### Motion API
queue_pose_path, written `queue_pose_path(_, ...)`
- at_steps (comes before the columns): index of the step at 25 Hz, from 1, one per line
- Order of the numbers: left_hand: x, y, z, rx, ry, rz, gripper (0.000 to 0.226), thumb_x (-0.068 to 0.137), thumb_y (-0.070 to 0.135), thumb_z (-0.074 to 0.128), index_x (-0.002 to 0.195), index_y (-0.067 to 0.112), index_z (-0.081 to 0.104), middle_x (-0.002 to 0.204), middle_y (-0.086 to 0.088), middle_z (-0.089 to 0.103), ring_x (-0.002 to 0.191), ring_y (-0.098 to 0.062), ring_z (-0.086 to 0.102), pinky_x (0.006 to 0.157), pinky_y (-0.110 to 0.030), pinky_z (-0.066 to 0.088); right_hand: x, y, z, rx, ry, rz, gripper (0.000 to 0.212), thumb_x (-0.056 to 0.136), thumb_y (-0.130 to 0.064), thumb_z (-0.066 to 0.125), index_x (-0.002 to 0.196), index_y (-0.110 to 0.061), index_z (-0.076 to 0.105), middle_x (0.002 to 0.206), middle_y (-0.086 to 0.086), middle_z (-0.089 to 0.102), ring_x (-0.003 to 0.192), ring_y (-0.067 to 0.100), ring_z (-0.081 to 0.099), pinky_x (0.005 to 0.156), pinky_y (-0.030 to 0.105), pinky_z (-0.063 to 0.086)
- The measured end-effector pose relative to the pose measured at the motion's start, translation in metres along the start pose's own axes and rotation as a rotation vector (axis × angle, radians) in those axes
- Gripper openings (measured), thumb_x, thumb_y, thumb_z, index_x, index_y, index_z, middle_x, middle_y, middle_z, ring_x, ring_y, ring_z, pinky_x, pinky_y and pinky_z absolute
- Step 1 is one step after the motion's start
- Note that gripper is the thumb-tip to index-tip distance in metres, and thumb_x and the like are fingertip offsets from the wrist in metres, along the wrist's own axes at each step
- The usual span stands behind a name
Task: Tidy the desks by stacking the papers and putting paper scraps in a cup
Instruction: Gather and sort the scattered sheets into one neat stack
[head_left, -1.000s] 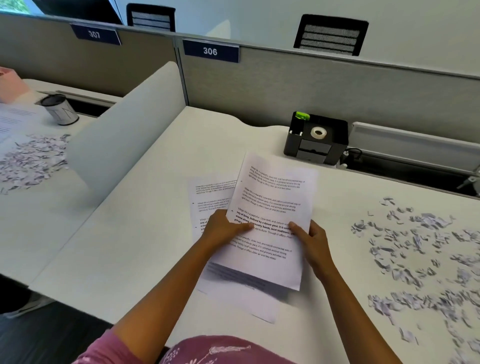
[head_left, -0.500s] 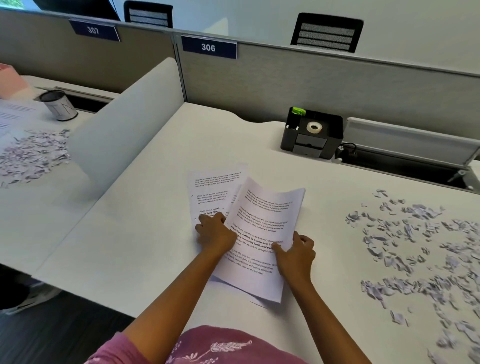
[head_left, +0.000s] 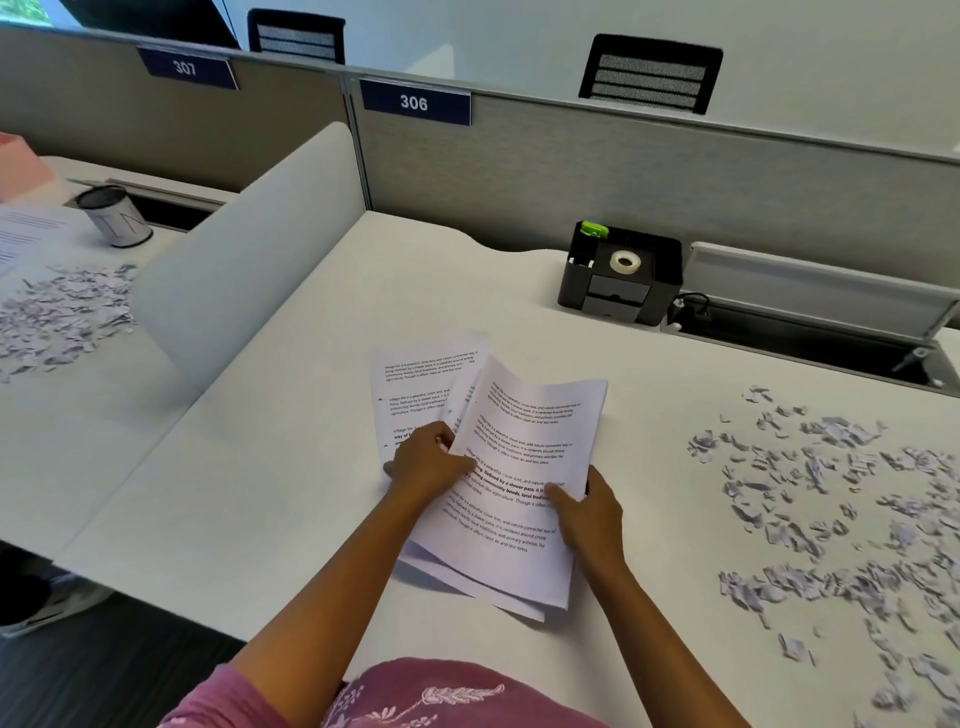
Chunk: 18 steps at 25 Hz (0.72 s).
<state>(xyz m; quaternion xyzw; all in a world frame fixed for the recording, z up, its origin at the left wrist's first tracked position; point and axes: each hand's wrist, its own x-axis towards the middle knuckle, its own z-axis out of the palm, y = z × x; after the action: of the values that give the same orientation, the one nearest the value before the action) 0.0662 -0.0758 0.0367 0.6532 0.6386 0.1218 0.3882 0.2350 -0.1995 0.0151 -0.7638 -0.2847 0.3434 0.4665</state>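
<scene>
- Two white tables (head_left: 249, 499) stand side by side in an office cubicle row, parted by a low grey divider (head_left: 244, 260), with a partition wall behind bearing the plates 307 and 306.
- On the left table, near its back edge, a cup (head_left: 115, 215) stands upright; scraps (head_left: 57, 317) lie in a heap in front of it, well apart from the papers.
- Near the front edge of the right table, the left hand (head_left: 428, 460) presses the lower sheets (head_left: 421, 384) flat while its thumb lies on the top bundle.
- The papers (head_left: 514, 483) lie askew, corners fanned; the top bundle bows upward.
- The right hand (head_left: 589, 512) holds the bundle's right edge, thumb on top, grip narrow.
- Risk: squaring too fast may crease the bowed sheets or push loose ones off the front edge.
- More scraps (head_left: 831, 499) spread towards the right edge; a sweeping sleeve or sliding papers could scatter them to the floor.
</scene>
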Motion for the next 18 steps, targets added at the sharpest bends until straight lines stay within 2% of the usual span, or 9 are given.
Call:
queue_pose_path(2,-0.001,-0.001,0.001,-0.130,0.002,0.078,0.025,0.077,0.024,0.079,0.083,0.018,0.055,0.082,0.008,0.058,0.078,-0.013,0.055,0.063,-0.022,0.039,0.004,-0.003,-0.003,-0.013,0.021,-0.038,0.026,0.094,-0.017,0.063,0.120,-0.017,0.057,0.109,-0.002,0.064,0.096,0.019,0.063,0.077,0.024,0.046)
queue_pose_path(4,-0.002,-0.001,0.002,-0.224,0.041,0.097,0.024,0.082,0.022,0.076,0.085,0.014,0.053,0.086,0.006,0.059,0.078,-0.012,0.056,0.061,-0.019,0.041,0.013,-0.007,-0.005,-0.020,0.003,-0.096,0.028,0.096,-0.018,0.060,0.123,-0.016,0.055,0.112,-0.003,0.062,0.099,0.019,0.061,0.082,0.026,0.046)
queue_pose_path(7,-0.002,-0.001,0.000,-0.390,0.163,0.020,0.038,0.083,0.017,0.074,0.106,0.013,0.045,0.101,-0.001,0.060,0.085,-0.014,0.059,0.063,-0.015,0.045,0.032,-0.021,-0.008,-0.032,-0.042,-0.172,0.035,0.097,-0.019,0.060,0.131,-0.014,0.053,0.116,-0.005,0.060,0.101,0.014,0.059,0.084,0.025,0.046)
queue_pose_path(9,0.003,-0.007,-0.004,-0.546,0.204,-0.067,0.052,0.083,0.016,0.075,0.116,0.018,0.036,0.109,-0.004,0.060,0.088,-0.017,0.064,0.069,-0.024,0.055,0.049,-0.033,-0.005,-0.047,-0.110,-0.224,0.037,0.097,-0.020,0.060,0.132,-0.016,0.052,0.117,-0.006,0.060,0.101,0.012,0.059,0.081,0.019,0.046)
queue_pose_path(11,0.012,-0.016,-0.010,-0.627,0.232,-0.124,0.057,0.080,0.018,0.078,0.120,0.021,0.039,0.113,-0.006,0.063,0.092,-0.022,0.068,0.081,-0.038,0.059,0.065,-0.042,0.001,-0.062,-0.200,-0.254,0.038,0.097,-0.022,0.060,0.134,-0.017,0.049,0.120,-0.006,0.059,0.103,0.010,0.059,0.082,0.017,0.047)
queue_pose_path(13,0.019,-0.023,-0.016,-0.640,0.255,-0.170,0.056,0.076,0.020,0.082,0.119,0.020,0.046,0.112,-0.005,0.066,0.093,-0.022,0.069,0.085,-0.042,0.059,0.079,-0.050,0.011,-0.089,-0.270,-0.274,0.038,0.097,-0.022,0.061,0.133,-0.017,0.048,0.122,-0.004,0.059,0.106,0.012,0.060,0.084,0.016,0.049)
queue_pose_path(15,0.026,-0.028,-0.022,-0.614,0.261,-0.223,0.056,0.075,0.020,0.083,0.119,0.018,0.047,0.111,-0.005,0.065,0.093,-0.022,0.068,0.085,-0.039,0.058,0.089,-0.056,0.025,-0.144,-0.312,-0.285,0.038,0.096,-0.020,0.062,0.130,-0.015,0.046,0.121,-0.004,0.058,0.104,0.014,0.059,0.076,0.009,0.047)
queue_pose_path(16,0.031,-0.032,-0.024,-0.583,0.260,-0.249,0.057,0.075,0.019,0.083,0.119,0.016,0.047,0.112,-0.005,0.064,0.094,-0.023,0.066,0.085,-0.038,0.057,0.093,-0.058,0.033,-0.172,-0.317,-0.276,0.040,0.095,-0.019,0.063,0.130,-0.014,0.045,0.120,-0.004,0.058,0.102,0.015,0.059,0.074,0.010,0.046)
queue_pose_path(18,0.040,-0.036,-0.026,-0.461,0.258,-0.279,0.054,0.074,0.020,0.082,0.118,0.012,0.052,0.115,-0.007,0.064,0.098,-0.024,0.063,0.087,-0.038,0.054,0.101,-0.059,0.048,-0.250,-0.295,-0.225,0.044,0.093,-0.020,0.065,0.130,-0.014,0.044,0.116,-0.002,0.057,0.100,0.019,0.059,0.076,0.024,0.046)
